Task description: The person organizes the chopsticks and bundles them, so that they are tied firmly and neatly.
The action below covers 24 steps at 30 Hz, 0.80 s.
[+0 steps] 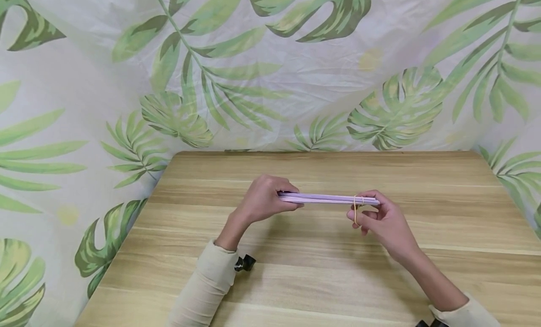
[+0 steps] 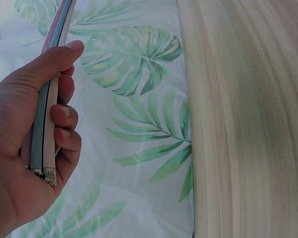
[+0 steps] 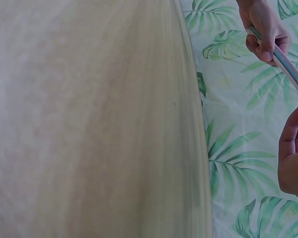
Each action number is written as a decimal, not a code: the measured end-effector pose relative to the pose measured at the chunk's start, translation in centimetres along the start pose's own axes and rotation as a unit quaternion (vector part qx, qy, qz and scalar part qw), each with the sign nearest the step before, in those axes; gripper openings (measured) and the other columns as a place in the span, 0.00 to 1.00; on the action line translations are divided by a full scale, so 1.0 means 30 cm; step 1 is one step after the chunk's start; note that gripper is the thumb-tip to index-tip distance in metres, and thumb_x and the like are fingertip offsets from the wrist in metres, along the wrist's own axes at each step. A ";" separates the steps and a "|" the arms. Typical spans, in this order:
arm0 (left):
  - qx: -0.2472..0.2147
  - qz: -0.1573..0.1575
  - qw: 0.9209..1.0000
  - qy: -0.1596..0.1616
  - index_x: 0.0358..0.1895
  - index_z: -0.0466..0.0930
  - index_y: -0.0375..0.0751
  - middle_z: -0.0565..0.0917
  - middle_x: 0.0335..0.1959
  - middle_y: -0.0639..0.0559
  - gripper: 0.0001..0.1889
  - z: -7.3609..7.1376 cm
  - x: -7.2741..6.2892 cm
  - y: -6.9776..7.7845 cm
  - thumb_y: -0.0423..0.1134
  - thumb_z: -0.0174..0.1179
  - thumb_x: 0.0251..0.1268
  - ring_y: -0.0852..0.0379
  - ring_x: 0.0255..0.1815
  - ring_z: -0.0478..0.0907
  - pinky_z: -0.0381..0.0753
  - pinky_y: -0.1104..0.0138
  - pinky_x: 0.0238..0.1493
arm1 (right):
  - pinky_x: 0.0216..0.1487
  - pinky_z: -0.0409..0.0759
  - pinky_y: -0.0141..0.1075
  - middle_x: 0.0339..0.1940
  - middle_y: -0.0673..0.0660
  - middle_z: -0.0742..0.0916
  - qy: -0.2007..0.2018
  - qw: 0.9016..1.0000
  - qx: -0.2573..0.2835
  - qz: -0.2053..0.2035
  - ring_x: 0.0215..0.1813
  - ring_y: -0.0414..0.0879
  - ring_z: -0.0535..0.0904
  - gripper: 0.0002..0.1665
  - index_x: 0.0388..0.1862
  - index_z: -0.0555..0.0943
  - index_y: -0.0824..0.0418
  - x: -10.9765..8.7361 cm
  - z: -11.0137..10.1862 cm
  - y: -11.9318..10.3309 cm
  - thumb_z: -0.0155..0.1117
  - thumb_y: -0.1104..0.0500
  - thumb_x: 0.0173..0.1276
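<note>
A bundle of long, thin strips (image 1: 325,198), lilac in the head view, is held level above the table. In the left wrist view the strips (image 2: 50,114) look pinkish and blue-grey, with small patterned ends at the palm; their exact kind is unclear. My left hand (image 1: 267,199) grips one end, thumb on one side and curled fingers on the other. Around the other end loops a thin yellowish rubber band (image 1: 355,212). My right hand (image 1: 386,223) is at that end, holding the band with thumb and fingers. The right wrist view cuts off part of this hand (image 3: 295,153).
Below both hands lies a wood-grain table (image 1: 321,280), its far edge against a leaf-printed cloth (image 1: 270,82). A small black device (image 1: 245,263) sits at the left sleeve cuff (image 1: 217,263). Another dark piece shows by the right cuff (image 1: 462,313).
</note>
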<state>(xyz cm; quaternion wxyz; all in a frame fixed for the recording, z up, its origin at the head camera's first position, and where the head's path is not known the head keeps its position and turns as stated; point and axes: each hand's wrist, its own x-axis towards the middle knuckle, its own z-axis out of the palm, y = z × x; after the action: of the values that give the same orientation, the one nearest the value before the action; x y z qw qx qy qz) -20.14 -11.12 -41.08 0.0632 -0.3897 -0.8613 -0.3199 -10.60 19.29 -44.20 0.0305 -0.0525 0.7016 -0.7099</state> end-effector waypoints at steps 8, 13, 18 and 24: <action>-0.003 -0.002 1.000 0.004 0.36 0.95 0.50 0.87 0.25 0.61 0.06 -0.001 0.000 -0.003 0.39 0.82 0.57 0.70 0.23 0.72 0.72 0.73 0.30 | 0.31 0.82 0.31 0.39 0.48 0.92 0.000 1.000 0.006 -0.016 0.32 0.39 0.88 0.20 0.55 0.79 0.58 -0.004 -0.003 -0.002 0.76 0.68 0.69; -0.016 -0.006 1.000 0.009 0.36 0.95 0.49 0.89 0.28 0.61 0.06 -0.005 -0.002 -0.001 0.38 0.82 0.57 0.69 0.24 0.75 0.74 0.73 0.30 | 0.32 0.83 0.32 0.42 0.49 0.92 0.012 0.999 -0.003 -0.031 0.34 0.38 0.89 0.21 0.53 0.75 0.59 -0.006 -0.003 0.001 0.76 0.69 0.68; -0.021 -0.012 1.000 0.011 0.35 0.94 0.49 0.90 0.29 0.60 0.06 -0.012 -0.004 -0.001 0.37 0.82 0.56 0.68 0.24 0.75 0.74 0.73 0.30 | 0.33 0.83 0.32 0.44 0.46 0.92 0.024 0.999 -0.014 -0.043 0.33 0.37 0.88 0.23 0.52 0.74 0.60 -0.006 -0.014 -0.001 0.77 0.70 0.67; -0.015 -0.016 1.000 0.017 0.37 0.95 0.47 0.92 0.30 0.58 0.08 -0.023 -0.006 -0.005 0.40 0.83 0.55 0.69 0.26 0.77 0.76 0.73 0.31 | 0.33 0.82 0.30 0.43 0.46 0.89 0.035 0.997 -0.033 -0.066 0.32 0.36 0.86 0.17 0.44 0.76 0.68 -0.005 -0.019 -0.007 0.77 0.71 0.66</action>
<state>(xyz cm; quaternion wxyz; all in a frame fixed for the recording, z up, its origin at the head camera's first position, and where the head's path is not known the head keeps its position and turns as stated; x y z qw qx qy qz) -20.22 -11.73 -40.67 0.0665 -0.3713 -0.8615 -0.3398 -10.51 19.87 -44.00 -0.0427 -0.0747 0.7204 -0.6883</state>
